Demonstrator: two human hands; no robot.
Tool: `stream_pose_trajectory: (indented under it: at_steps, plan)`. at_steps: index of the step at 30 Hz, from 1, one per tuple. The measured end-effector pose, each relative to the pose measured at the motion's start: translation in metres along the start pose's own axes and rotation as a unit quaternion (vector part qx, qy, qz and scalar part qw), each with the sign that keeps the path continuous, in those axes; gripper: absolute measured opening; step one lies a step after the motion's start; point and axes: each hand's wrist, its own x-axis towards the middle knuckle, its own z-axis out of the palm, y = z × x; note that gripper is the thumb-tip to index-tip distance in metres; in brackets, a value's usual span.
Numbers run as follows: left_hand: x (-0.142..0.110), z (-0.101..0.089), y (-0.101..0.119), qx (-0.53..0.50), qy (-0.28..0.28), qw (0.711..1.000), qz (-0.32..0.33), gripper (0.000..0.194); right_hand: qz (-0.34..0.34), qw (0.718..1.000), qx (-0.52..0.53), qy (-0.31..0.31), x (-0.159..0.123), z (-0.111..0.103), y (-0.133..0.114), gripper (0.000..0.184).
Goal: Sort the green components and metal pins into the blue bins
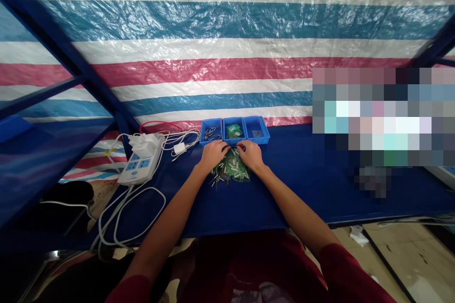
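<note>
Pile of thin silvery metal pins and clear-green plastic packets [232, 168] on dark-blue counter [291, 175], just below and between both hands. Pins fan out in mixed directions, no single long axis, nearer left hand [214, 153]; packets nearer right hand [251, 154]. Fingers curled narrow on both; cannot tell what, if anything, is pinched. Three blue plastic bins [259, 140] just beyond.

Left of the blue trays [258, 140], a power strip [142, 164] and cables [194, 135] are obstructing; behind, striped sheeting [213, 72]; in front, piled parts [232, 166]; right, bare tabletop [295, 170] is leaving passage.
</note>
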Motion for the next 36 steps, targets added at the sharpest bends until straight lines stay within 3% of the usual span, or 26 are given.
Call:
stream_pose_trajectory:
  at_steps: [6,11,17,22,25,32,36]
  plan:
    - [0.005,0.001,0.019,0.058,-0.069,0.994,-0.058,0.018,-0.001,1.000,-0.016,0.007,-0.001,0.001,-0.001,0.017]
    - [0.004,-0.001,0.022,0.063,-0.086,0.994,-0.033,0.019,0.000,1.000,-0.022,0.005,-0.001,0.000,-0.004,0.018]
    - [0.001,0.000,0.013,0.021,0.003,0.999,0.025,0.021,-0.014,1.000,0.005,0.017,-0.001,-0.001,-0.003,0.021]
    - [-0.009,-0.008,0.009,-0.060,0.104,0.988,0.096,0.031,-0.103,0.992,0.077,0.020,-0.001,-0.001,-0.002,0.024]
    - [-0.012,-0.015,0.010,-0.090,0.135,0.983,0.084,0.034,-0.136,0.985,0.101,0.027,-0.002,-0.001,-0.004,0.029]
    - [-0.012,-0.021,0.015,-0.177,0.159,0.968,0.076,0.033,-0.087,0.978,0.190,0.007,-0.003,-0.008,-0.012,0.048]
    - [-0.013,-0.017,0.017,-0.166,0.196,0.961,0.100,0.029,-0.067,0.976,0.208,0.012,-0.003,-0.010,-0.014,0.051]
